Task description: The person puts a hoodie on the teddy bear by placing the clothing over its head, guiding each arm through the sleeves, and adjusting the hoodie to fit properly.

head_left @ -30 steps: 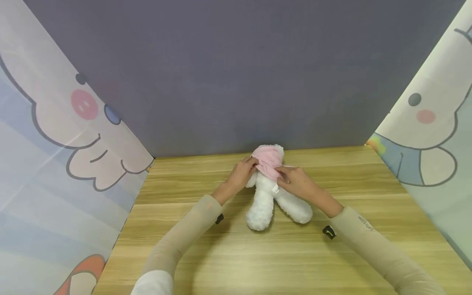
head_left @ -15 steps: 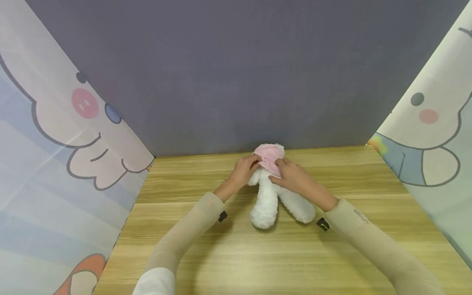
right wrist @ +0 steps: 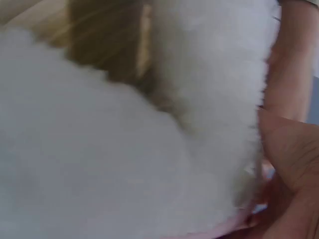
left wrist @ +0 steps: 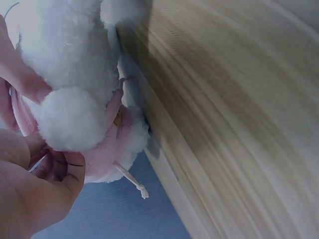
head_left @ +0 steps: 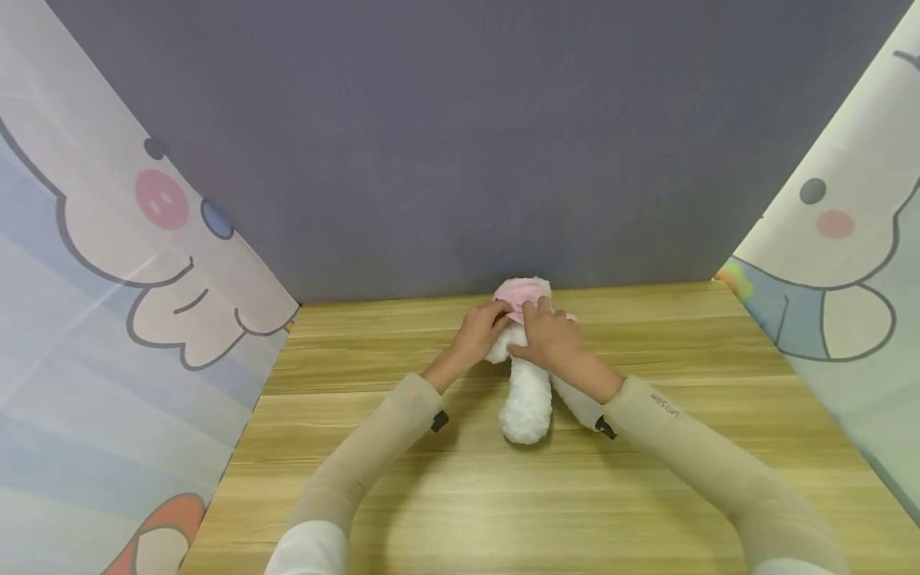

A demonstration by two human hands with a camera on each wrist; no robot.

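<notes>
White plush toy (head_left: 527, 407), far on bench (head_left: 467, 503): left hand (head_left: 477, 331) and right hand (head_left: 556, 342), fingers clamped on pink garment (head_left: 513, 293), seemingly adjusted it, needing even tension.

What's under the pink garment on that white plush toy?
The white plush toy: its furry legs emerge below the pink garment. Whatever that covers can't be seen; the left hand and right hand also hide part of it.
</notes>
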